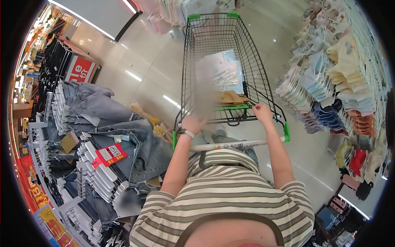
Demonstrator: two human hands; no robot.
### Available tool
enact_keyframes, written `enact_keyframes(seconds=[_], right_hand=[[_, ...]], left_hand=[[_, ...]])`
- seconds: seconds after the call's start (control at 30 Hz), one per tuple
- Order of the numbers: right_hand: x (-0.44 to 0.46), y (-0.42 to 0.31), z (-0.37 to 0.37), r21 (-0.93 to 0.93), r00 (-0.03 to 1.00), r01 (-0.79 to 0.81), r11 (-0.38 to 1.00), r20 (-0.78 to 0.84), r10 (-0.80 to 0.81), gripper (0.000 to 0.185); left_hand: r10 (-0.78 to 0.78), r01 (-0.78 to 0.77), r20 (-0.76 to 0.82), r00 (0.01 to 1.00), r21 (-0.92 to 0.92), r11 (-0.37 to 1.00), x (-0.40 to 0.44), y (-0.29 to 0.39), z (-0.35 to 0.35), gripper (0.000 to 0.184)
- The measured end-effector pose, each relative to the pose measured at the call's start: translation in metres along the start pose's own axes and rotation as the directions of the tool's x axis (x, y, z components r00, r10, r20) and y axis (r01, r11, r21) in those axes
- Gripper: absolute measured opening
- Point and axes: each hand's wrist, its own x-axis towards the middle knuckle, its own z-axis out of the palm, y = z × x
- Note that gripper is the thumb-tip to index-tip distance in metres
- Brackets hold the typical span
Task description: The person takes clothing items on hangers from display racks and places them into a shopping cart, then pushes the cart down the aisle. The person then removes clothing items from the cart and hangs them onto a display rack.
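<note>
A black wire shopping cart [254,57] with green corner pieces stands in front of me, its pale handle bar [238,145] close to my waist. My left hand [193,124], with a watch at its wrist, is over the cart's near left side; its thumb is stretched out, while a hazy smudge covers the other fingertips. Near the basket's right edge, my right hand [262,112] has its fingers pinched together; what they grip is too small to make out. White and light blue clothing [220,68] lies in the cart, with brown flat pieces [231,98] nearer me.
On my left, jeans [150,148] hang on white hangers, bearing a red price tag [111,154]. Racks of small pastel clothes [321,70] line the right. A red sale sign [79,69] stands far left. Shiny tiled floor [152,74] surrounds the cart.
</note>
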Motion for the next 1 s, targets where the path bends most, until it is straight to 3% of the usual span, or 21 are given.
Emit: enact_keyframes(seconds=[0.47, 0.67, 1.0], right_hand=[[0.037, -0.039, 0.010, -0.066, 0.988, 0.151, 0.986, 0.045, -0.149, 0.025], [0.051, -0.074, 0.014, -0.090, 0.969, 0.235, 0.968, 0.098, -0.226, 0.024], [0.082, -0.130, 0.027, -0.154, 0.899, 0.417, 0.896, 0.218, -0.381, 0.028]], left_hand=[[-0.129, 0.127, -0.065, 0.990, -0.036, 0.991, -0.019, -0.013, -0.001, 0.039], [-0.180, 0.160, -0.149, 0.972, -0.138, 0.978, -0.029, -0.025, -0.001, 0.039], [-0.383, 0.328, -0.190, 0.904, -0.268, 0.906, -0.041, -0.036, -0.004, 0.041]])
